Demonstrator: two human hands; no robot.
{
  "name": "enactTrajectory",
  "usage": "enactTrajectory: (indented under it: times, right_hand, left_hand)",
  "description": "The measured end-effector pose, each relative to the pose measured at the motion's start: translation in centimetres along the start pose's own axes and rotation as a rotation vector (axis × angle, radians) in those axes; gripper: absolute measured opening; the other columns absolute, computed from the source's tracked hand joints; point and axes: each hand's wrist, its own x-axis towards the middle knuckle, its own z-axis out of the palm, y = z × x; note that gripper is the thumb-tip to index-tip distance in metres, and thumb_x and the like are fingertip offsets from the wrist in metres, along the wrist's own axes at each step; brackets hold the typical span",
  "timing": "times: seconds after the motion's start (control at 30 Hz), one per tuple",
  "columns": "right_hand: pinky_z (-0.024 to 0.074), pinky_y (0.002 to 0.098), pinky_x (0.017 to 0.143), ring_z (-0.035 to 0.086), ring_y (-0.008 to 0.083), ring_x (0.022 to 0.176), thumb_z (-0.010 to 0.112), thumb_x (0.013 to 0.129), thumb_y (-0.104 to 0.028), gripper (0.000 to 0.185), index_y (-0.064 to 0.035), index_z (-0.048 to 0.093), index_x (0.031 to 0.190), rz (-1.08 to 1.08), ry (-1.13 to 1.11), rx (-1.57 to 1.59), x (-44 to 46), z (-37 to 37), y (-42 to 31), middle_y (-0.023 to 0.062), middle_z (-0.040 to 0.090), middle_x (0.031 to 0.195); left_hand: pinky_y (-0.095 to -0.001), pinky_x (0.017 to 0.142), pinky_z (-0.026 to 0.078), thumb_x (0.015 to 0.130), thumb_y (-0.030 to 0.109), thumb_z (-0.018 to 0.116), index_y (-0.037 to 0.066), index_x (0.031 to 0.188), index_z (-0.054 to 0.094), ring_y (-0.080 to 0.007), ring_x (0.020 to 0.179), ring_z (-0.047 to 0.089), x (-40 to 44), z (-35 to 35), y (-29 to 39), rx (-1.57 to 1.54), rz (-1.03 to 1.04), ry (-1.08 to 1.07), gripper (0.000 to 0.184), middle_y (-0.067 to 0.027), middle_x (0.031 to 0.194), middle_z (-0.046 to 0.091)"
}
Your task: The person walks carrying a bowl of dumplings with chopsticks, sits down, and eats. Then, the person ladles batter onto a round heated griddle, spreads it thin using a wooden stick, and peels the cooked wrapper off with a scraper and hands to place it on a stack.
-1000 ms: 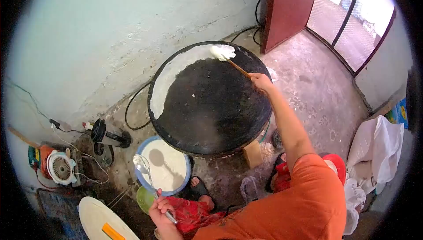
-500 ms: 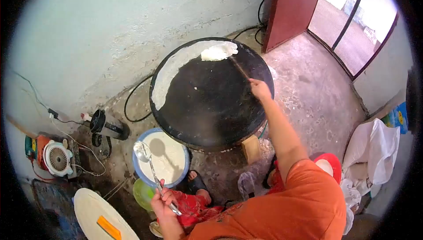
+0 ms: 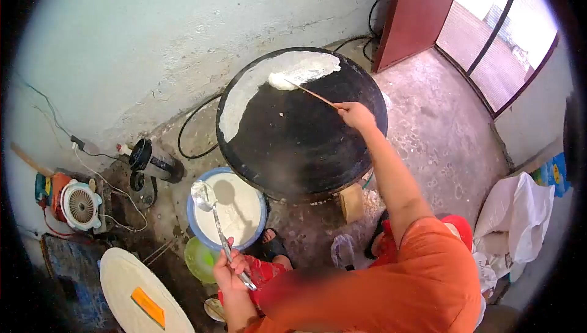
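My right hand [image 3: 356, 116] is closed around a thin wooden-handled batter spreader [image 3: 317, 94] above the large round black griddle [image 3: 293, 149]. The spreader's far end sits in a thick white lump of batter [image 3: 282, 81]. From there a thin white layer [image 3: 241, 97] curves along the griddle's back and left edge. My left hand [image 3: 231, 270] grips the handle of a metal ladle [image 3: 218, 223]. Its batter-coated bowl is held over a blue-rimmed tub [image 3: 264, 214] of white liquid batter [image 3: 235, 201].
A green bowl [image 3: 199, 262] stands beside the tub. At lower left lies a round pale board [image 3: 116, 278] with an orange strip [image 3: 148, 308] on it. A fan-like blower [image 3: 79, 206] and cables are left, white sacks [image 3: 513, 217] right, a red door [image 3: 416, 12] behind.
My right hand has drawn the spreader and the batter lump left and slightly nearer, leaving a thin white layer at the back right. My left hand still holds the ladle over the tub.
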Motion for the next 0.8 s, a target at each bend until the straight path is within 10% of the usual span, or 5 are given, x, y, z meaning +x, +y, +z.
enactTrajectory:
  times: [0.1, 0.67, 0.8]
  right_hand:
    - [0.0462, 0.0360, 0.081, 0.060, 0.0258, 0.093, 0.048, 0.084, -0.027, 0.031, -0.0247, 0.059, 0.112, 0.173, 0.235, 0.117, -1.1, 0.8, 5.1, 0.0107, 0.062, 0.101]
    - [0.0464, 0.0355, 0.081, 0.060, 0.0252, 0.093, 0.051, 0.083, -0.027, 0.028, -0.0276, 0.061, 0.110, -0.224, -0.140, -0.011, -1.0, 2.5, -2.1, 0.0076, 0.063, 0.102]
    - [0.0461, 0.0353, 0.081, 0.060, 0.0252, 0.092, 0.050, 0.084, -0.025, 0.030, -0.0242, 0.059, 0.113, 0.008, 0.092, 0.129, -0.9, 5.3, 0.9, 0.0085, 0.063, 0.100]
  left_hand:
    - [-0.0223, 0.039, 0.032, 0.093, 0.020, 0.038, -0.002, 0.117, 0.044, -0.0119, 0.050, 0.040, -0.5, 0.6, -0.3, 0.013, 0.019, 0.006, 0.033, -0.0089, 0.072, 0.047]
    - [-0.0233, 0.039, 0.031, 0.093, 0.021, 0.037, -0.002, 0.115, 0.045, -0.0127, 0.049, 0.039, -0.6, 0.8, 0.3, 0.013, 0.038, 0.054, 0.033, -0.0090, 0.070, 0.047]
    - [-0.0236, 0.039, 0.032, 0.093, 0.021, 0.037, -0.001, 0.116, 0.045, -0.0131, 0.049, 0.039, -0.4, 0.1, 0.6, 0.058, 0.043, 0.053, 0.032, -0.0096, 0.071, 0.048]
